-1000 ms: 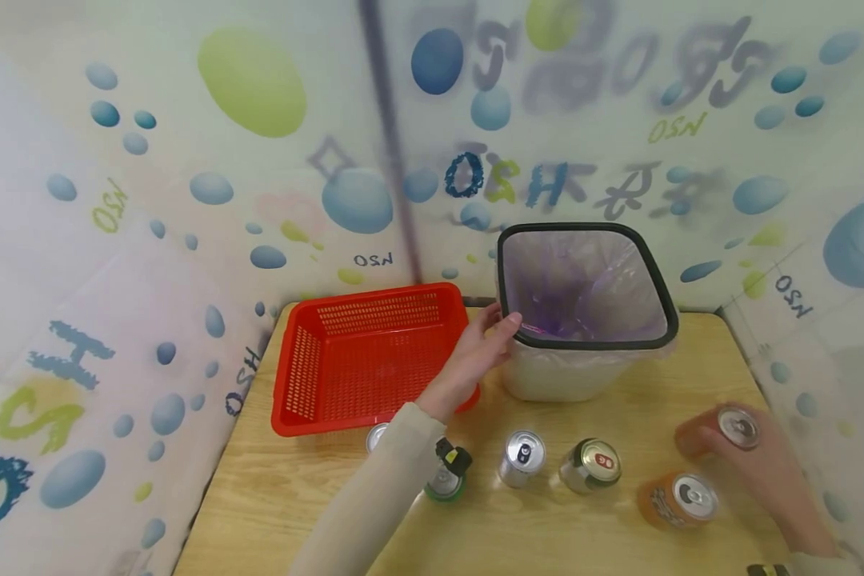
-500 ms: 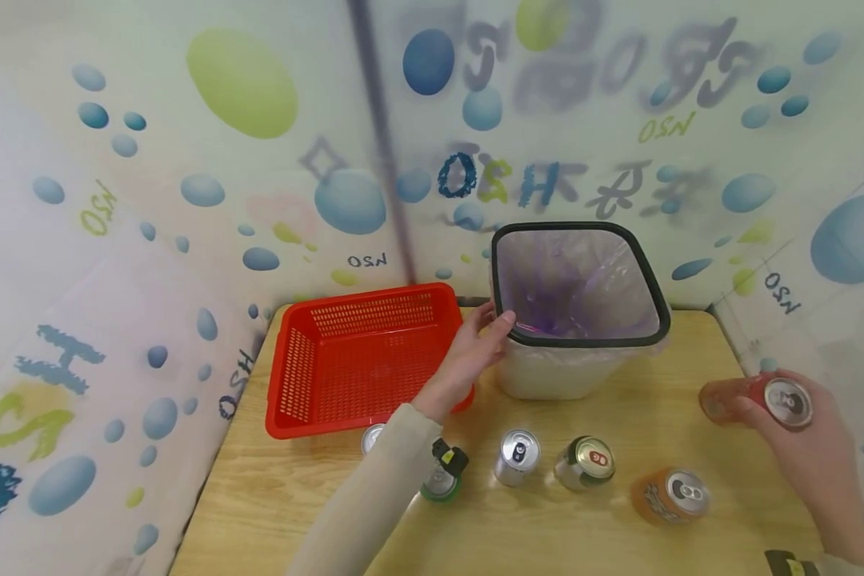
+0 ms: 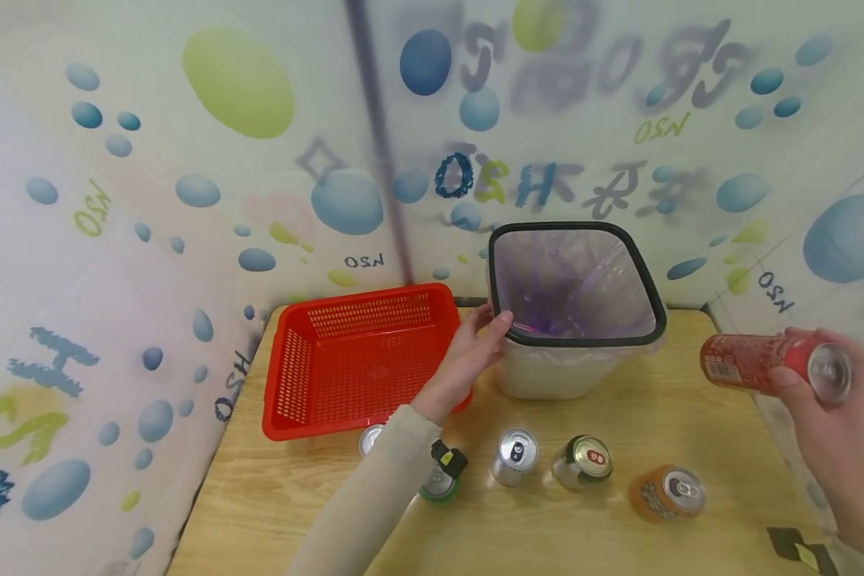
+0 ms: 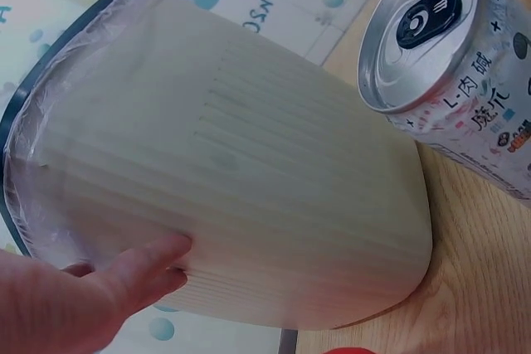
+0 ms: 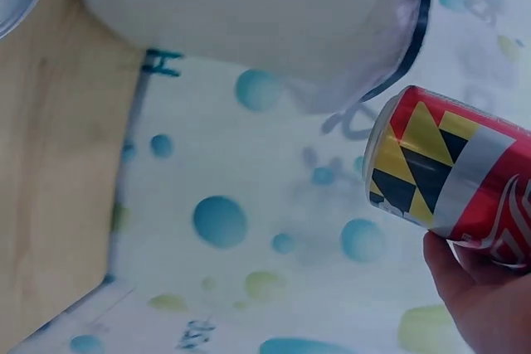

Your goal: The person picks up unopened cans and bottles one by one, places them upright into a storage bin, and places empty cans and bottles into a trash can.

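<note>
My right hand (image 3: 846,432) grips a red soda can (image 3: 756,364), raised at the right with its top end toward me. In the right wrist view the can (image 5: 448,172) shows a yellow and black triangle pattern. My left hand (image 3: 468,352) rests against the left side of a white trash bin (image 3: 554,372) at its black rim. In the left wrist view its fingers (image 4: 158,259) lie extended against the bin's wall. Cans stand in front: a silver one (image 3: 515,458), a gold-topped one (image 3: 583,462) and an orange one (image 3: 668,492).
A red plastic basket (image 3: 288,384) sits left of the bin, which has a clear liner. Near my left forearm stand a green can (image 3: 439,484) and another silver-topped can (image 3: 370,438), both partly hidden by the sleeve. Printed walls (image 3: 223,216) enclose the wooden table (image 3: 274,512).
My right hand has lifted the red can and carried it right, beyond the orange can, tipping it nearly level. My left hand has stayed at the bin. The head view has shifted slightly.
</note>
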Tool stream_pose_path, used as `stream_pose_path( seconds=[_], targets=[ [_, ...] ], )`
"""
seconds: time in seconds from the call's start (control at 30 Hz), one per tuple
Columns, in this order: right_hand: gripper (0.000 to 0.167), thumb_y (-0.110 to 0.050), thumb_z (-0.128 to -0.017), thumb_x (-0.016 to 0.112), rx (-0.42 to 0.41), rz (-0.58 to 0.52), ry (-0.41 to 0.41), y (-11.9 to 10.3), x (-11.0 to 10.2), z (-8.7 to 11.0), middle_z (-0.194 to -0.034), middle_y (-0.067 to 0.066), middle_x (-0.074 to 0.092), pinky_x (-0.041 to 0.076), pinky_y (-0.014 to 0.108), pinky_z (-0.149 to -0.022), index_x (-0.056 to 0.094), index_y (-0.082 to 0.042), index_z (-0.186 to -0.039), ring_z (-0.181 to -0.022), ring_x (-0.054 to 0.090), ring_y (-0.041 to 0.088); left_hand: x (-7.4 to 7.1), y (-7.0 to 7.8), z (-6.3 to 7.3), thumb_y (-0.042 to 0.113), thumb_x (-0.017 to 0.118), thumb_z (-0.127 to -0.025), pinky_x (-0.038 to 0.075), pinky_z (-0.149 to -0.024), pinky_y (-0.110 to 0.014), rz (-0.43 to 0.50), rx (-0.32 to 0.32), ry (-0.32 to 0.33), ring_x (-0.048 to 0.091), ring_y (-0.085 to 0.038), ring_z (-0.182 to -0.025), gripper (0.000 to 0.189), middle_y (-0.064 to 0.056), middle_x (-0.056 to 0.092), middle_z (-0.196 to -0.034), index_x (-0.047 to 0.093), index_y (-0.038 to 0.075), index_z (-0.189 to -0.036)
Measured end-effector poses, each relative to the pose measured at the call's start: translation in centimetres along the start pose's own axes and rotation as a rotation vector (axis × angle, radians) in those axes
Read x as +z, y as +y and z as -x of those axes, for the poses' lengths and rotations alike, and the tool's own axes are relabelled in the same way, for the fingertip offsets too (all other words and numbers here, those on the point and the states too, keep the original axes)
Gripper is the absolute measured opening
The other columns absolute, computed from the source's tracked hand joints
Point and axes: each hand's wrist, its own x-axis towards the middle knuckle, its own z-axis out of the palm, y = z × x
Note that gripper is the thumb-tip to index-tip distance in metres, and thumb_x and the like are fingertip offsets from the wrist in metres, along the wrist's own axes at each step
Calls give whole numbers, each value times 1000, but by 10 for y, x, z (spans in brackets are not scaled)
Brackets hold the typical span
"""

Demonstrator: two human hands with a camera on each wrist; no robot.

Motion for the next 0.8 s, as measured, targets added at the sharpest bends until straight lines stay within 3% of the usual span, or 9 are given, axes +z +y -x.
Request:
stream_pose_path(
  seconds=[0.17,0.37,0.5,0.6,0.8],
  targets=[
    [60,-6,-100,63,-172,-90,29,-28,5,0,-145,-11,51,44,2,-78,40,-18,-155,-117,48,12,0,1,1,57,63,-98,47,-110,-49,4,-3,6,51,-30,-139,79,-6,37,-164,33,18,-160],
    [58,-10,-100,67,-229,-225,13,-60,16,-2,-146,-1,53,48,6,-84,44,-17,-152,-123,51,18,0,1,1,56,64,-98,47,-110,-49,15,-3,4,50,-30,-140,80,-6,37,-164,32,18,-160],
    [58,0,-94,71,-334,-548,-59,-72,30,-7,-142,14,57,52,11,-86,48,-4,-147,-125,55,26,0,2,2,55,64,-98,47,-110,-49,21,-1,-2,51,-31,-139,79,-6,37,-163,33,18,-160],
    [61,7,-87,75,-356,-736,-119,-79,40,-10,-138,19,59,54,14,-86,50,5,-143,-124,56,28,0,3,3,55,64,-98,47,-109,-49,26,-2,-5,51,-31,-139,79,-7,38,-163,33,18,-161],
    [63,7,-87,74,-305,-723,-177,-91,56,-14,-141,18,57,55,15,-86,50,1,-144,-124,53,27,0,2,1,55,65,-98,48,-108,-49,24,-8,7,51,-31,-138,80,-8,39,-162,33,17,-161]
  ],
)
